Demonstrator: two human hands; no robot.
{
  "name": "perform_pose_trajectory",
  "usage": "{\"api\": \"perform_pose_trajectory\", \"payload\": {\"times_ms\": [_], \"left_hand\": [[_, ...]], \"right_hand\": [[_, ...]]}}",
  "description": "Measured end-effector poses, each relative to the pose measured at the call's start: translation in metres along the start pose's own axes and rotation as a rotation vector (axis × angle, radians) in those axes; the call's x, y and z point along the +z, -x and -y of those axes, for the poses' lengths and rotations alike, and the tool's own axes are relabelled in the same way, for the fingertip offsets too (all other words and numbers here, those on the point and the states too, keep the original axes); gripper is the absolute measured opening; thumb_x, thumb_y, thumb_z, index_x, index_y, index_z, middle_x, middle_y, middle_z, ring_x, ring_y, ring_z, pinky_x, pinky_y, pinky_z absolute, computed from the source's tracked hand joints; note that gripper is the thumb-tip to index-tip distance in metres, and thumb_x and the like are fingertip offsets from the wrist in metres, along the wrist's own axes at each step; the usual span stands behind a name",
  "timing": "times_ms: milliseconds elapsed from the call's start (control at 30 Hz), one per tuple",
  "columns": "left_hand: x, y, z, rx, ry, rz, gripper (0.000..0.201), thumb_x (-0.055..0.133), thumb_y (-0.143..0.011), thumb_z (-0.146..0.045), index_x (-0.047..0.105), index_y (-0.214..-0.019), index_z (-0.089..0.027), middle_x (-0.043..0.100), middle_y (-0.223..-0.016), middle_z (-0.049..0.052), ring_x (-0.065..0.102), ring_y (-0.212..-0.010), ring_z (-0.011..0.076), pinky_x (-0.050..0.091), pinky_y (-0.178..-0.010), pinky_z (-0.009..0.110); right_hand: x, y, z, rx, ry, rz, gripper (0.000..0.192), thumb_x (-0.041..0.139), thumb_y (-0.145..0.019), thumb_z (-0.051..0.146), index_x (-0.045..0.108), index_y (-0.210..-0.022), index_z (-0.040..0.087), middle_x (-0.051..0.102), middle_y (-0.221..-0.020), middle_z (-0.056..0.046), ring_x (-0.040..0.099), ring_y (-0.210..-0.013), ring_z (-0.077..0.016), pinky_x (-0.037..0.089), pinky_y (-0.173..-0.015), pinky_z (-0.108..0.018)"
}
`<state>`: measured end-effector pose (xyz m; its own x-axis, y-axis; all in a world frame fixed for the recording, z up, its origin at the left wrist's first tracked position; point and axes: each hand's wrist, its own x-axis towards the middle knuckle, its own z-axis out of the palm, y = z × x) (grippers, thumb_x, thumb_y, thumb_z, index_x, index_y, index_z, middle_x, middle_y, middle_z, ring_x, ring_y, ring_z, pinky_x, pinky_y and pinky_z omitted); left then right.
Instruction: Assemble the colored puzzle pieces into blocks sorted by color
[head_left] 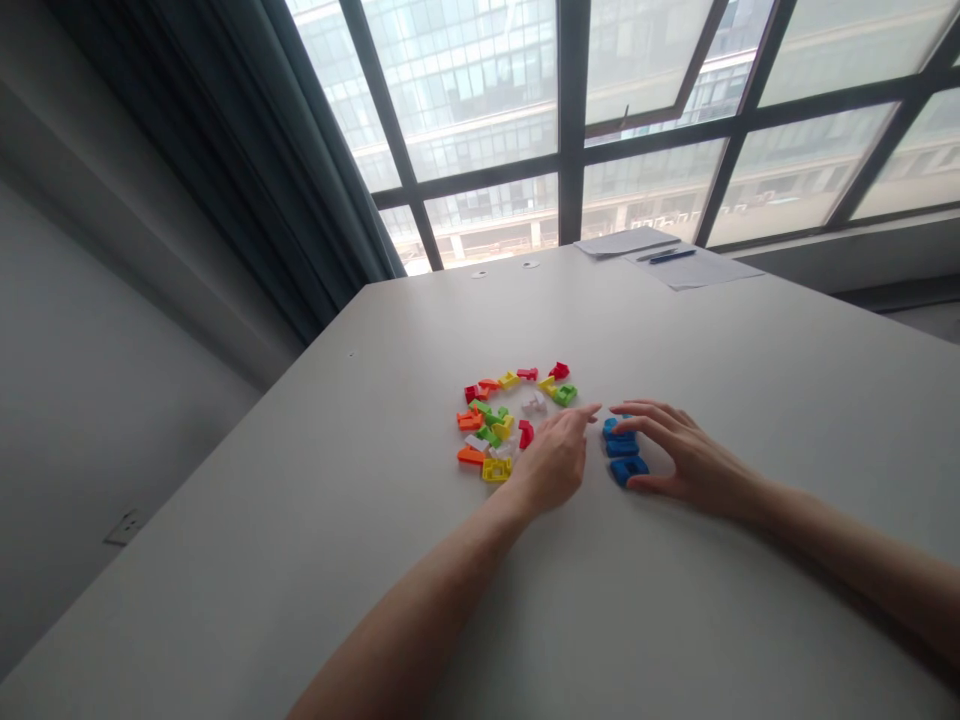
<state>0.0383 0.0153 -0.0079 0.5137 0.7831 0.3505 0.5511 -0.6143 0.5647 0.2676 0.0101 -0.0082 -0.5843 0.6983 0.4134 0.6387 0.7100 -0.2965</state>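
Observation:
Small plastic puzzle pieces lie on a white table [300, 500]. A loose pile [499, 425] holds red, orange, yellow, green and white pieces. To its right sits a small group of blue pieces [624, 452]. My left hand [555, 460] rests on the table between the pile and the blue pieces, index finger stretched toward the blue ones and other fingers curled, holding nothing. My right hand [679, 450] lies spread over the blue group, fingertips touching its top piece and thumb against the bottom piece [630, 468].
Sheets of paper [664, 255] with a dark pen [673, 256] lie at the table's far edge by the window. A dark curtain [300, 190] hangs at the back left. The table's left edge drops toward a grey wall.

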Motion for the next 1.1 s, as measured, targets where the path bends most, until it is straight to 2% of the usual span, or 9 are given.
{"api": "perform_pose_trajectory", "payload": {"times_ms": [167,300,367,433,533,600,833,1100], "left_hand": [[-0.001,0.0,-0.001,0.031,-0.003,-0.026,0.049,0.037,-0.088,-0.007,0.038,-0.136,-0.02,0.056,-0.129,0.01,0.049,-0.125,0.0212,0.043,-0.107,0.043],[-0.001,0.0,-0.001,0.051,-0.021,-0.018,0.05,0.037,-0.089,-0.007,0.037,-0.137,-0.021,0.054,-0.131,0.011,0.047,-0.128,0.0226,0.043,-0.106,0.045],[0.0,0.0,-0.001,0.05,-0.031,-0.015,0.051,0.037,-0.088,-0.007,0.037,-0.137,-0.021,0.054,-0.131,0.011,0.046,-0.128,0.023,0.043,-0.106,0.045],[0.0,0.0,-0.001,0.045,-0.038,-0.014,0.051,0.038,-0.088,-0.006,0.036,-0.137,-0.021,0.054,-0.131,0.01,0.046,-0.128,0.0229,0.044,-0.106,0.045],[0.0,0.001,-0.001,0.045,-0.045,-0.014,0.049,0.037,-0.088,-0.006,0.037,-0.135,-0.018,0.054,-0.132,0.011,0.046,-0.128,0.0223,0.043,-0.107,0.043],[0.0,0.001,-0.001,0.045,-0.049,-0.013,0.048,0.037,-0.088,-0.006,0.037,-0.135,-0.018,0.053,-0.132,0.011,0.046,-0.129,0.0219,0.043,-0.108,0.042],[0.0,0.001,-0.001,0.044,-0.047,-0.004,0.048,0.037,-0.089,-0.008,0.036,-0.136,-0.019,0.052,-0.133,0.011,0.045,-0.13,0.0223,0.042,-0.109,0.044],[-0.002,0.001,-0.005,0.092,-0.121,-0.029,0.052,0.037,-0.088,-0.005,0.033,-0.138,-0.02,0.05,-0.134,0.012,0.043,-0.131,0.0237,0.041,-0.109,0.044]], "right_hand": [[-0.003,-0.001,0.003,-0.075,0.005,0.005,0.02,0.064,-0.083,0.041,0.061,-0.096,0.026,0.059,-0.133,-0.008,0.047,-0.129,-0.0292,0.041,-0.1,-0.047],[-0.003,-0.001,0.004,-0.066,0.017,-0.034,0.015,0.065,-0.083,0.039,0.061,-0.089,0.026,0.062,-0.129,-0.007,0.05,-0.127,-0.0288,0.042,-0.098,-0.046],[-0.002,0.0,0.004,-0.042,0.02,-0.037,0.018,0.065,-0.082,0.041,0.062,-0.093,0.026,0.061,-0.13,-0.008,0.049,-0.128,-0.0296,0.042,-0.099,-0.047],[0.0,0.0,0.002,-0.003,0.021,-0.037,0.028,0.065,-0.082,0.043,0.061,-0.105,0.027,0.058,-0.133,-0.01,0.047,-0.129,-0.0309,0.041,-0.1,-0.049],[0.004,0.0,-0.002,0.053,0.001,-0.012,0.052,0.064,-0.081,0.046,0.051,-0.128,0.027,0.055,-0.136,-0.012,0.044,-0.132,-0.0315,0.04,-0.101,-0.051],[0.005,0.0,-0.005,0.077,-0.026,0.026,0.063,0.064,-0.081,0.048,0.043,-0.136,0.027,0.055,-0.136,-0.013,0.045,-0.132,-0.031,0.04,-0.102,-0.05],[0.005,0.0,-0.01,0.107,-0.072,0.08,0.065,0.062,-0.081,0.05,0.041,-0.138,0.027,0.054,-0.136,-0.013,0.045,-0.131,-0.0315,0.038,-0.104,-0.051],[0.005,-0.001,-0.011,0.095,-0.074,0.07,0.064,0.062,-0.081,0.044,0.04,-0.138,0.027,0.054,-0.136,-0.012,0.046,-0.129,-0.0302,0.038,-0.104,-0.05]]}}
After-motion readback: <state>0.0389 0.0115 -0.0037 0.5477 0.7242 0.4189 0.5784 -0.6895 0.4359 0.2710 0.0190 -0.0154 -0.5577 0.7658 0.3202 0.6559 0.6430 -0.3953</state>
